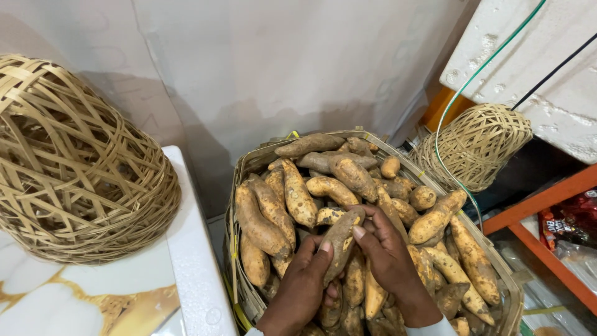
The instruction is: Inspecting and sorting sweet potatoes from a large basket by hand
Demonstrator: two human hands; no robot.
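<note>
both hands (348,261) cup one sweet potato (341,239) over the basket (249,163).

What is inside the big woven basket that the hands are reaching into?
The basket is heaped with dusty sweet potatoes. Both hands, left and right, hold one. Lower layers and the bottom are covered.

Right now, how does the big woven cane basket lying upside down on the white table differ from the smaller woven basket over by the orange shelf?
The large upturned cane basket is much bigger than the small woven basket. The large one sits mouth-down on the white table; the small one lies tipped on its side. The large one has a loose, open weave of broad strips; the small one is woven finer and tighter. A green wire crosses the small one only. Both are pale tan and hold nothing visible.
</note>
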